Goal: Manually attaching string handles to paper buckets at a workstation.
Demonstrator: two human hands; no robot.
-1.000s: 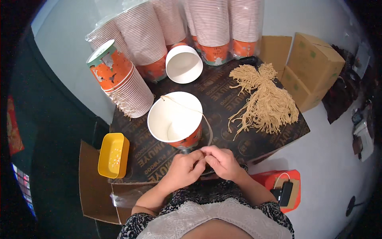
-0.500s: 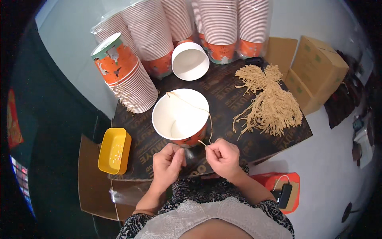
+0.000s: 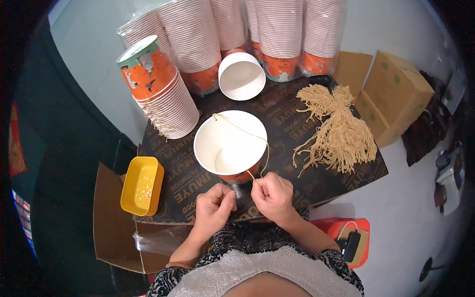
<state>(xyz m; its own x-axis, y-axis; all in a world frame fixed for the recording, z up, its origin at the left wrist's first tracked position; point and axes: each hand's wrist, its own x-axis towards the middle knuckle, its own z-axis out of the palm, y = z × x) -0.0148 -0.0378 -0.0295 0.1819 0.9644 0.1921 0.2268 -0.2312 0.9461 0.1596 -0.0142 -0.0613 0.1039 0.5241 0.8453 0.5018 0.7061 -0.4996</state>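
A paper bucket [image 3: 204, 143], white inside with an orange printed outside, stands on the dark table in front of me. A tan cord [image 3: 268, 154] comes from a hole at its far left rim, runs across the opening and hangs over the right side. My right hand [image 3: 273, 197] is closed on the cord, and its short end sticks up past the fingertips. Thumb and forefinger pressed together, my left hand [image 3: 213, 207] is closed just left of it, near the bucket's base. Whatever it may hold is too small or hidden to make out.
A yellow tub [image 3: 129, 190] with small pale beads stands at the left. Behind are a leaning bucket stack [image 3: 175, 111], an empty white bucket [image 3: 242, 79] and bagged stacks [image 3: 279, 29]. A bundle of tan cords [image 3: 341, 138] lies at the right, beyond it cardboard boxes [image 3: 396, 99].
My two hands have come slightly closer together, the right one moving a little left. The whole view has shifted slightly. The right hand keeps its pinch on the cord.
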